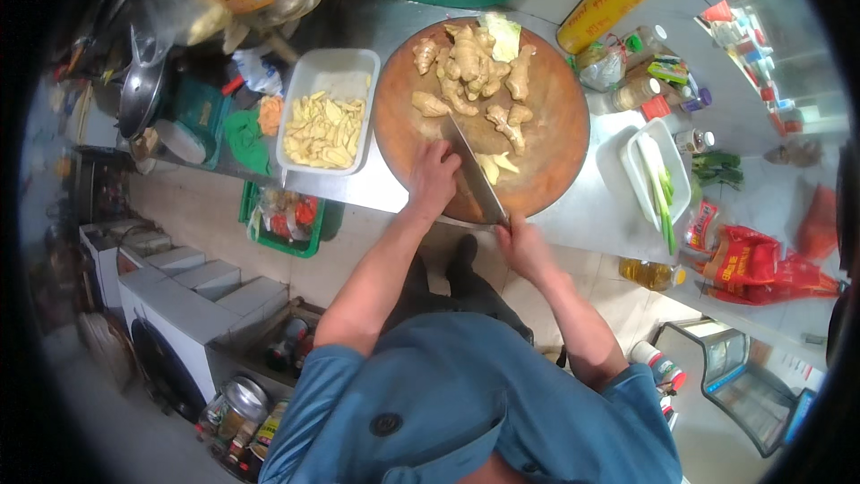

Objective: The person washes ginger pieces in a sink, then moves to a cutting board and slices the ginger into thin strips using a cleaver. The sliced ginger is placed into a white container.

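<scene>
My right hand (527,247) is closed around the handle of a kitchen cleaver (476,171), whose blade slants across a round wooden chopping board (557,168). Curled close against the left side of the blade, my left hand (433,175) rests at the board; whatever lies under its fingers is hidden. Pale ginger slices (494,167) lie just right of the blade. Beyond the hands is a pile of unpeeled ginger root (470,64), with a separate ginger piece (430,105) near the blade tip and another knobby ginger piece (510,124) to the right.
Left of the board, a white plastic tub (332,74) holds many ginger slices (326,131). A white tray (678,178) with spring onions (658,181) stands on the right. Bottles and jars (635,94) line the wall side. A green basket (306,245) sits below the counter's front edge.
</scene>
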### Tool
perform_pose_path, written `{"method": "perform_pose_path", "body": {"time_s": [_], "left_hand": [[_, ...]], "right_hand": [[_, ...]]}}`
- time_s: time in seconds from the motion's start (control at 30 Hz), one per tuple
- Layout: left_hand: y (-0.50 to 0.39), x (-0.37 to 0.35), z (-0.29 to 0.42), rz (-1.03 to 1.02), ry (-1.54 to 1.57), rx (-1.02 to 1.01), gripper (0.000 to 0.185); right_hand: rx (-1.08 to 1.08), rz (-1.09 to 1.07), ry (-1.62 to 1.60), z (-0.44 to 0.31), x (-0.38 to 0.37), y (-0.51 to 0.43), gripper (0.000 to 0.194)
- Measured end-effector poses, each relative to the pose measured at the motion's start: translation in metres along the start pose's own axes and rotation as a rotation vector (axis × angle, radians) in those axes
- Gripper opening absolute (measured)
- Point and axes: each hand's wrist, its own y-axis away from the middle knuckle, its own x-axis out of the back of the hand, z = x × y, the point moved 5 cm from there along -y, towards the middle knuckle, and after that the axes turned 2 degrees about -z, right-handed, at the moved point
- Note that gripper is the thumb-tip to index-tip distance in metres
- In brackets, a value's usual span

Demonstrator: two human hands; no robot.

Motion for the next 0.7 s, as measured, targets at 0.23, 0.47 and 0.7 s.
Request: {"method": "perform_pose_path", "body": {"time_s": [0.23,0.47,0.7], "left_hand": [[0.002,-0.002,0.0,-0.018,0.01,-0.01,0.02],[-0.018,-0.013,-0.003,-0.038,0.04,-0.024,0.015],[-0.008,-0.02,0.004,-0.123,0.061,-0.087,0.012]], "right_hand": [[0.023,0.047,-0.004,-0.002,-0.004,0.009,0.023],[-0.391,-0.192,-0.293,0.024,0.023,0.019,0.024],[-0.046,0.021,0.05,0.029,0.016,0.02,0.023]]}}
